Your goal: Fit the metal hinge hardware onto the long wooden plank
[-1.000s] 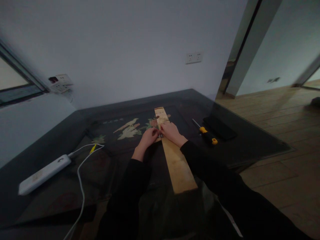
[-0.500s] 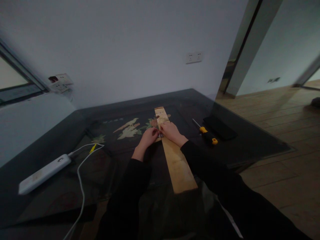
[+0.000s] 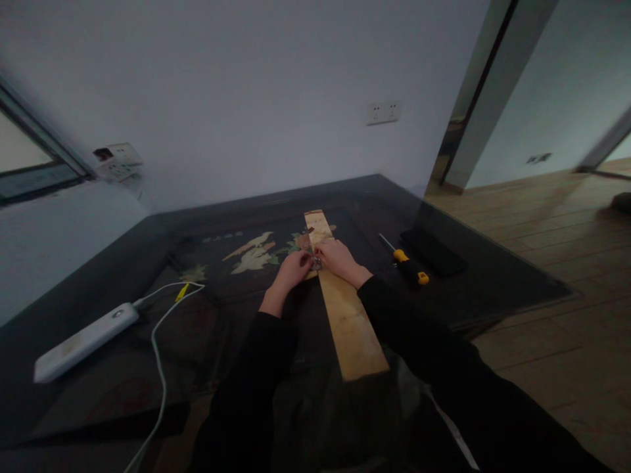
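A long, narrow wooden board point(image 3: 351, 328) lies lengthwise on the dark table, its near end reaching the front edge. At its left side, past the middle, sits a small shiny metal piece point(image 3: 316, 264), too small and dim to name exactly. My left hand point(image 3: 294, 268) is closed, fingertips pinched at this metal piece from the left. My right hand point(image 3: 338, 258) rests across the board, its fingers curled together against the same piece. The fingertips partly hide it. To the right of my right hand lies a screwdriver point(image 3: 406, 261) with a yellow and black handle.
A flat black object point(image 3: 434, 251) lies beyond the screwdriver. On the left is a white power strip point(image 3: 86, 341) with a white cable point(image 3: 158, 358) running toward the front edge. The dark table point(image 3: 394, 203) has a flower-and-bird picture and stands against the wall.
Both hands stay at the metal piece, with only slight finger movement. The view has shifted very slightly; the board and the screwdriver lie where they were.
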Tool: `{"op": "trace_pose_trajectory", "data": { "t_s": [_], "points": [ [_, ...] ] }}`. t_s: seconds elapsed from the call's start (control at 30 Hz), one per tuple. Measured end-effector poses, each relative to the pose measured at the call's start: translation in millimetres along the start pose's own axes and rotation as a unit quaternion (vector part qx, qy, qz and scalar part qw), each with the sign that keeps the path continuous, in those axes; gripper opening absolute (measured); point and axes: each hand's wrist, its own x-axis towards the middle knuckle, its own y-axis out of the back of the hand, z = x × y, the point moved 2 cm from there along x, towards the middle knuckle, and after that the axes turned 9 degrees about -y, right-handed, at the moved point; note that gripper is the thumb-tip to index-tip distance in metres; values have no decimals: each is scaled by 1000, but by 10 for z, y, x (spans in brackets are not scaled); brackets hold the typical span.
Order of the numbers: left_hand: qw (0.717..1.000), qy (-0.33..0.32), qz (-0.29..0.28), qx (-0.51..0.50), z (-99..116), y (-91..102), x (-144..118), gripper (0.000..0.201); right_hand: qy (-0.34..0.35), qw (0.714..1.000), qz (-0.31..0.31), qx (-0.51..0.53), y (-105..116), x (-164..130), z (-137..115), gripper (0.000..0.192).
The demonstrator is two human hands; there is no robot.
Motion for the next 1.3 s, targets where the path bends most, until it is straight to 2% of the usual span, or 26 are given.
{"op": "trace_pose_trajectory", "data": {
  "t_s": [0.13,0.23,0.3,0.4,0.5,0.63,0.83,1.0,1.3],
  "points": [
    [1000,-2,0,1,11,7,-1,18,-34,998,9,57,-14,1,32,21],
    [1000,0,-1,4,35,25,-7,18,-69,987,32,142,-64,49,107,17],
    [1000,2,-1,3,47,35,-10,17,-83,970,47,224,-109,101,167,13],
    [1000,1,8,2,52,44,-7,17,-109,928,53,352,-179,174,254,12],
    [999,-2,37,3,64,72,5,18,-143,897,45,416,-234,217,323,14],
    [997,-44,61,0,157,138,20,16,-158,900,45,403,-261,238,398,15],
    [992,-121,-16,22,301,158,-17,8,-166,924,57,340,-252,247,485,19],
    [988,-126,-44,71,313,154,-48,9,-173,934,39,311,-269,246,484,19],
    [971,-128,-81,186,437,172,-31,9,-163,939,54,298,-252,226,469,14]
  ]
}}
